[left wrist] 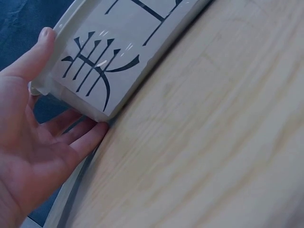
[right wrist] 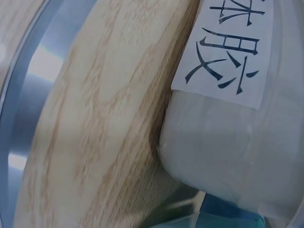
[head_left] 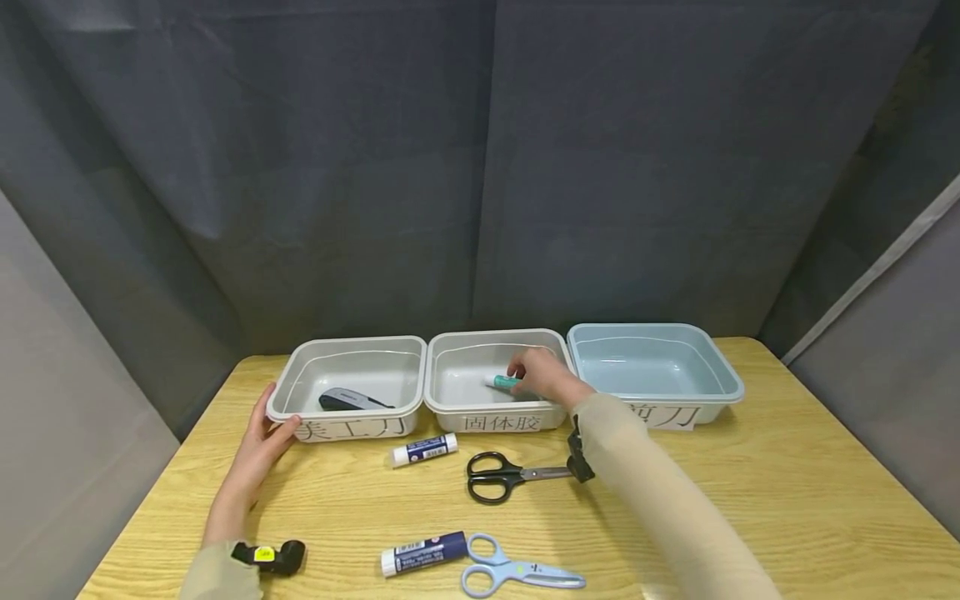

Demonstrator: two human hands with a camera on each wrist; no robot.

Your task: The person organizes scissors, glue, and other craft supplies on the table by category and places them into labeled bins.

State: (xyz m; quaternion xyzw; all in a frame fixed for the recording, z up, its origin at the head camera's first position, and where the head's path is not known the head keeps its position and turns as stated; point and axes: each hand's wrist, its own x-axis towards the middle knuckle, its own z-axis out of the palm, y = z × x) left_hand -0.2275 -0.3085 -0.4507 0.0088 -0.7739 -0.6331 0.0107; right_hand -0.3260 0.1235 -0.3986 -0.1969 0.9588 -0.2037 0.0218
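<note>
My left hand [head_left: 258,446] holds the front left corner of the left grey bin [head_left: 423,367]. In the left wrist view its thumb lies at the rim, and the fingertips touch the lower corner. A grey and black utility knife [head_left: 348,399] lies inside that bin. My right hand [head_left: 546,375] reaches into the middle grey bin [head_left: 457,411] and pinches a small glue stick [head_left: 504,382] with a teal label and white end, low inside. The hand covers the stick's other end. Only the bin's labelled front corner shows in the right wrist view, not the hand.
A light blue bin [head_left: 731,392] stands at the right of the row. On the wooden table [head_left: 330,492] lie two blue and white glue sticks, one near [head_left: 423,554], one farther [head_left: 424,450]. Black-handled scissors [head_left: 501,477] lie under the right forearm, light blue scissors [head_left: 517,572] nearer.
</note>
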